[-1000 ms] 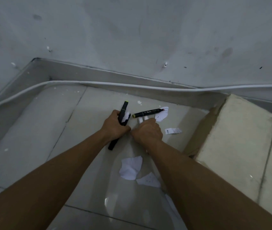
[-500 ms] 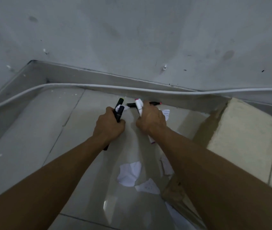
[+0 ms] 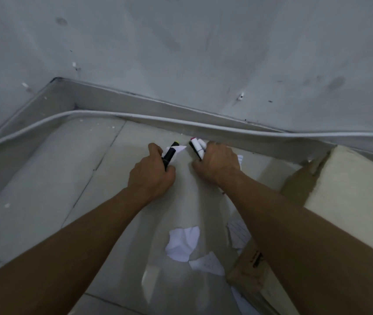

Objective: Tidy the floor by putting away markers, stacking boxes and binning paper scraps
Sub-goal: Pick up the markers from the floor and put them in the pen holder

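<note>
My left hand (image 3: 151,178) grips black markers (image 3: 169,154), one with a yellow-green tip, together with a white paper scrap (image 3: 180,149). My right hand (image 3: 217,167) grips white-and-black markers (image 3: 197,147), one with a pink tip. Both hands hover low over the tiled floor near the wall. More paper scraps lie on the floor: a crumpled white one (image 3: 182,243), a flatter one (image 3: 207,263) and a lined piece (image 3: 237,233) beside my right forearm.
A cardboard box (image 3: 247,271) lies under my right forearm, and a pale box (image 3: 349,194) stands at the right. A white cable (image 3: 90,114) runs along the grey skirting. The room corner is at the far left.
My right hand has picked the pink-tipped marker off the floor and now holds it with the white ones. Both hands moved slightly toward the wall.
</note>
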`<state>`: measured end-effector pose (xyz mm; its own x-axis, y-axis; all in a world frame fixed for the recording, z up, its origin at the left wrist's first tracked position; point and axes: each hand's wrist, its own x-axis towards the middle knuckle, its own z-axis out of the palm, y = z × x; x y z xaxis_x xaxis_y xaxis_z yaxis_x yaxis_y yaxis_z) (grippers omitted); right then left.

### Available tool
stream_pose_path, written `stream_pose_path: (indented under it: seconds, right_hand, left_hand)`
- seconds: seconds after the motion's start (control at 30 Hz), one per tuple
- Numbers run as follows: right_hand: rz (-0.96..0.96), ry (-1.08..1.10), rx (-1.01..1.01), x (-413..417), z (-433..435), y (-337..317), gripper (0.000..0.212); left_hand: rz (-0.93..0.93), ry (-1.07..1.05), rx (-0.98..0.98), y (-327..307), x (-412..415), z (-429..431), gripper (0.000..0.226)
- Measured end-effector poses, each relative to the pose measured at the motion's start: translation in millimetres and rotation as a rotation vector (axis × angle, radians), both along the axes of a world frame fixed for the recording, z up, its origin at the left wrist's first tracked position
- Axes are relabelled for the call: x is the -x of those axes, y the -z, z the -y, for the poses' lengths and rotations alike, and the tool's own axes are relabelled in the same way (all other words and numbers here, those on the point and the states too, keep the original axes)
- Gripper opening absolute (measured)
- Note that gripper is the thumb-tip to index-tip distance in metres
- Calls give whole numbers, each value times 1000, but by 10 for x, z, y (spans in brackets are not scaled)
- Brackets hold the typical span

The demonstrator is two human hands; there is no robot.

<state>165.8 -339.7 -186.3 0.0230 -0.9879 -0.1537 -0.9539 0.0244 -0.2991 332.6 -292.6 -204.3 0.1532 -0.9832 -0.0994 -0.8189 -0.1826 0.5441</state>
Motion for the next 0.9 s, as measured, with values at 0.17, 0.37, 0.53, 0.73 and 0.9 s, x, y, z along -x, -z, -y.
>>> stream_pose_path:
  seconds: [0.17,0.37,0.53,0.73,0.9]
  right_hand:
    - [209,156,-32,-25,-169,-150,45]
    - [436,328,-110,3,-296,-372,41]
    - [719,397,-75,41,-420,-530,27]
    - [952,324,8,92,-597,-851,21]
    - [990,289,49,187,-657,-1520,21]
  left_hand:
    - [27,123,-37,-125,48,-78,56]
    - [-48,161,-64,-381,121,-171,63]
    - [-215,37,63,-553,181,-190,31]
    - [-298,-6,131,-864,304,-361,22]
    - [-304,-58,186,-1513,357,-364,39]
